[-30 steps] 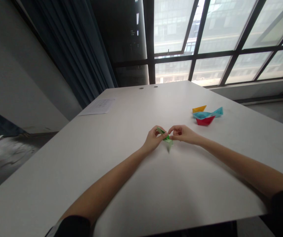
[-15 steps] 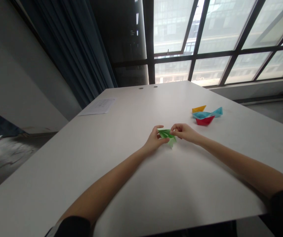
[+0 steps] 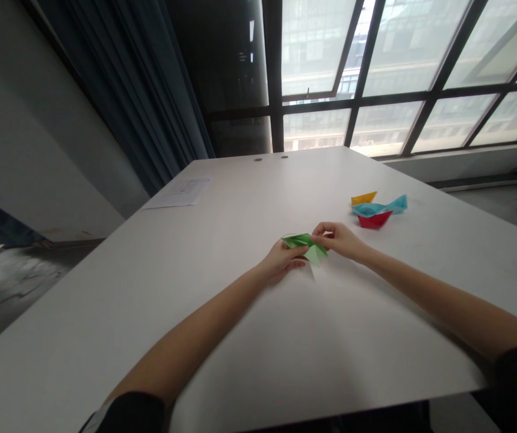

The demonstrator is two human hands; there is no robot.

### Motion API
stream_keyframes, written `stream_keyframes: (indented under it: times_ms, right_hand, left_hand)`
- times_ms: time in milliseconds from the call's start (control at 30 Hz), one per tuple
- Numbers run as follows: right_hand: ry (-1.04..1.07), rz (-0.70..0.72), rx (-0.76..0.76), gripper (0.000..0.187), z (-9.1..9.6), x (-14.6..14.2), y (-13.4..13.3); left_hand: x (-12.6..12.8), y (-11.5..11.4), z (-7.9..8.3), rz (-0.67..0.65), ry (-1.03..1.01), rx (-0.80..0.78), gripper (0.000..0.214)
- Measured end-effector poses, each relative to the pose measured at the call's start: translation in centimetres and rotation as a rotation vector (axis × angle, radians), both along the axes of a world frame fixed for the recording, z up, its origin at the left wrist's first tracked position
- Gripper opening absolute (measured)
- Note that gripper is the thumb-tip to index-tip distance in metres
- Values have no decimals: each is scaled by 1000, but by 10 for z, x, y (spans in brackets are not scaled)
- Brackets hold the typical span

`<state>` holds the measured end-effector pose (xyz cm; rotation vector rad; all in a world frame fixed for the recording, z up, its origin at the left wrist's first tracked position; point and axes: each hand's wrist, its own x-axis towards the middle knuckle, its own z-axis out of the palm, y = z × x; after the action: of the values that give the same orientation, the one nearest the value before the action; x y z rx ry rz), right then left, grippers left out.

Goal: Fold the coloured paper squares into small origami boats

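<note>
A partly folded sheet of green paper is held between both hands, just above the white table. My left hand grips its left side, thumb across the front and fingers behind or below. The fingertips of my right hand pinch its upper right edge. A pale green flap hangs down at the lower right, with a shadow on the table beneath it. Fingers hide part of the folds.
On the white table, right of my hands, lie a yellow folded paper boat, a light blue one and a red one. A printed sheet lies by the far left edge. Windows stand behind the table.
The green paper has turned in my hands, and its flap now spreads further right. My left hand has shifted its grip, with the thumb now over the front and fingers lower.
</note>
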<state>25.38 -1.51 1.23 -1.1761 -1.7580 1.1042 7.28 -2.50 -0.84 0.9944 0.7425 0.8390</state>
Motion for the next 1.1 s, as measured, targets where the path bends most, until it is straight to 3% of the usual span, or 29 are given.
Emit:
stream_keyframes:
  times_ms: [367,467,567,700,933,1100]
  right_hand:
    - [79,-51,-9,36,-5,5,8]
    - [-25,-68,134,31,-8,8,7]
    - [-264,-74,375,18,-6,7,2]
    - [-435,-38,562,18,-3,5,-4]
    - [-439,-74,590,16,-8,5,-3]
    - [-344,-116,536,14,-6,3,-2]
  left_hand:
    - [1,0,1,-17,5,36,48]
    - [1,2,1,-11,19,35,45]
    - [1,2,2,-11,22,19,42]
    - [2,1,2,3,37,-1,40]
    - [3,-1,1,-27,95,124,37]
    - [2,-2,2,27,106,125,40]
